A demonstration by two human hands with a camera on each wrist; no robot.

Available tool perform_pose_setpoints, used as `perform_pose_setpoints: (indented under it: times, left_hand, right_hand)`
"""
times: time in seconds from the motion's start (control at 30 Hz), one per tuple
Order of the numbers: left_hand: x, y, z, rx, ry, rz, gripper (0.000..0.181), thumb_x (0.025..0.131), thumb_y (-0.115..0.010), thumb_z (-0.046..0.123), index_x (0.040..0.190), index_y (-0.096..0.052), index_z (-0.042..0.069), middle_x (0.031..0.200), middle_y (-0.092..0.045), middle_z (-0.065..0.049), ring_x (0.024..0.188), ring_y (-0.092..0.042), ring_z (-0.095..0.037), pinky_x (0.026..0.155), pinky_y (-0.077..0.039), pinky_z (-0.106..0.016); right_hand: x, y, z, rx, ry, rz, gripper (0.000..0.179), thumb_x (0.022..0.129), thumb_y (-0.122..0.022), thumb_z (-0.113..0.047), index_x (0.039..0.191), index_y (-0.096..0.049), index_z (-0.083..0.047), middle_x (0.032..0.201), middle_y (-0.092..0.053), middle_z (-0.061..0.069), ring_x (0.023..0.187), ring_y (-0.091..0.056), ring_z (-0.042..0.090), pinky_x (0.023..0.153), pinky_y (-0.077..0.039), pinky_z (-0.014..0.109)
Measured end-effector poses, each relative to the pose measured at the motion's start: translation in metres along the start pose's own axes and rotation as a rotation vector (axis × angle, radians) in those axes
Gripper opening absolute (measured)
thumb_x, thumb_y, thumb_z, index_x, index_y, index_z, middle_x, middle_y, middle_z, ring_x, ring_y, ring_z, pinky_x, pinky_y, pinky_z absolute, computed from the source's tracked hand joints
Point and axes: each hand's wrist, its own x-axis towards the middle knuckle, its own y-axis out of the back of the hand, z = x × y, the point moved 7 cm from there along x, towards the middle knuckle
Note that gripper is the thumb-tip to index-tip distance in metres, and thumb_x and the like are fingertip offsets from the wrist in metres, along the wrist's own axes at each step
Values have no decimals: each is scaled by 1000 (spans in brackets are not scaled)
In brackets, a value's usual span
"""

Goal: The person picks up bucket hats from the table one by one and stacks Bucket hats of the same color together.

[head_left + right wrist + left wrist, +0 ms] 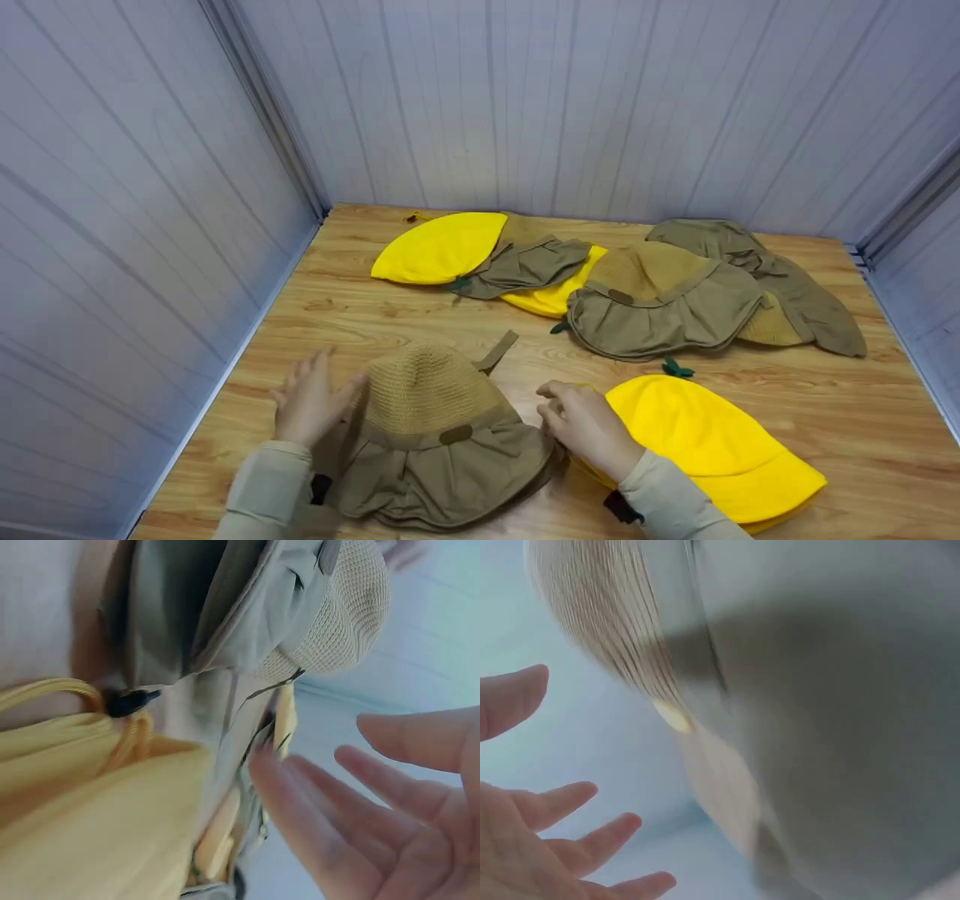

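A straw sun hat [435,390] with a khaki cloth brim and a small brown patch lies at the front of the table, a khaki strap sticking out behind its crown. My left hand [315,401] is at its left side, fingers spread; the left wrist view shows the palm and the fingers [600,840] apart from the hat. Between this hat and a yellow bucket hat [697,435] is my right hand [589,427], its fingers loosely bent. In the right wrist view nothing sits between its thumb and fingers [300,817]. A yellow cord with a dark toggle [131,701] lies by the yellow hat.
Across the back lies a row of overlapping hats: a yellow hat [442,247] at left, a khaki brim [525,266], another straw-and-khaki hat [667,315] and a khaki hat [810,300] at right. Pale panel walls [525,105] enclose the wooden table [337,315] on three sides.
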Motion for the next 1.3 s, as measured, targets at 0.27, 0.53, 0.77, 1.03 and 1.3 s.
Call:
perform_pose_setpoints:
  times: [0.27,0.53,0.77,1.03,1.3]
  left_hand:
    - [-16,-34,56,130,-189,39,89,97,-55,55,158,-15,4,165,-6,-21,147,13,-51,108,12,-77]
    - [-30,-62,71,267,-321,66,111,83,-67,65,158,-13,3,166,-3,-17,148,5,-53,108,0,-80]
    - [-25,-85,61,282,-288,-8,125,76,-69,73,159,-5,5,167,7,-14,149,7,-51,107,-4,-82]
    - [-18,-98,56,249,-252,-78,127,74,-69,74,159,-5,6,167,10,-13,149,12,-49,106,-2,-82]
    - [-7,-114,46,219,-236,-111,133,70,-73,74,159,-2,5,167,7,-15,149,16,-46,105,4,-82]
  right_hand:
    - [1,-25,-29,-5,197,-2,37,95,-66,-14,130,-62,0,141,-57,16,138,-43,42,112,-37,58]
    - [2,-54,-43,-33,297,-142,73,95,-67,-32,154,-32,-6,164,-24,8,152,-16,34,119,-26,53]
    - [0,-79,-40,-143,308,-276,89,92,-67,-46,158,-21,-9,167,-10,8,153,-10,37,119,-29,51]
    - [-2,-94,-30,-179,266,-357,95,88,-64,-60,158,-22,-11,168,-2,6,154,-3,33,122,-22,49]
    - [0,-102,-20,-154,216,-426,98,88,-62,-62,160,-14,-16,168,4,2,155,5,29,124,-15,51]
